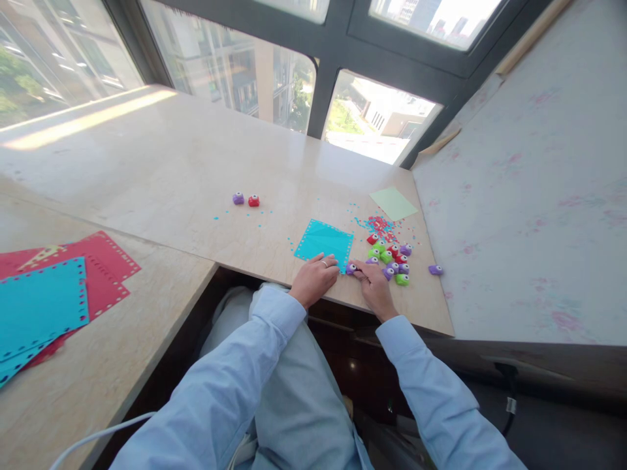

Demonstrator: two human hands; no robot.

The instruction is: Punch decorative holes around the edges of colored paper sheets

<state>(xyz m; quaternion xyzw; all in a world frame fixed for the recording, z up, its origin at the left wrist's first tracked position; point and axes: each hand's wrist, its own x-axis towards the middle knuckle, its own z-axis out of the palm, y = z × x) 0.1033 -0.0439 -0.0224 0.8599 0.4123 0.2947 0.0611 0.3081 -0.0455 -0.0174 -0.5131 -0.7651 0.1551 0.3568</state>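
**Punching the edge of a paper square**

Left hand (313, 279) lies flat, pinning teal square paper sheet (324, 243) on pale wood tabletop (196, 176). Right hand (373, 287) pinches small purple plastic punch (351, 268) at sheet's near-right corner. Best kept level w/ the edge & pressed straight down

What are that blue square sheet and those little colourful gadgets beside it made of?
The teal sheet looks like thin matte craft paper, flat, with punched holes along its edges. The small punches seem moulded glossy plastic, brightly coloured. The tabletop looks like polished stone or laminate.

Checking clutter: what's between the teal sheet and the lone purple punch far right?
Head view: the cluster of small punches, red, green and purple, lies between teal sheet and lone purple punch, plus scattered confetti.
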